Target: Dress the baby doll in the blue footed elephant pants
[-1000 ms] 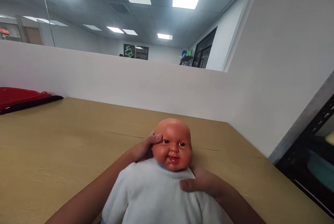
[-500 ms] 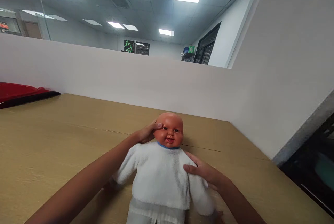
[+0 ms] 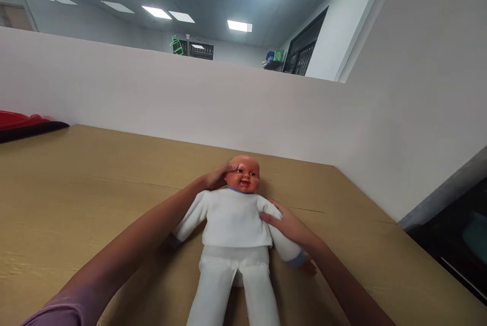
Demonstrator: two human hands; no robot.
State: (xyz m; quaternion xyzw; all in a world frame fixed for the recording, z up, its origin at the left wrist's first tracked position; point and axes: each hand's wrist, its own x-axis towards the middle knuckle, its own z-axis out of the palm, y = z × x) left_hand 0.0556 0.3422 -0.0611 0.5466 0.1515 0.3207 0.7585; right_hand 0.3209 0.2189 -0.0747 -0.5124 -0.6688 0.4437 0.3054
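Between both grips (image 3: 217, 177) (image 3: 286, 222) lies a doll (image 3: 236, 222); green pack (image 3: 279, 56) illegible.

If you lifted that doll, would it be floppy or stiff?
The doll would probably flop: its fuzzy sleeves and soft-looking trouser legs splay apart. Its shiny head looks hard, so it may stay rigid and feel slippery.

A doll's (image 3: 236, 219) legs (image 3: 215, 293) were cut off by the bottom edge, and most of the left hand's (image 3: 216, 178) fingers were hidden behind its head (image 3: 245, 175). A red object (image 3: 17, 120) was cut off at left, a teal shape (image 3: 477, 229) blurred at right.
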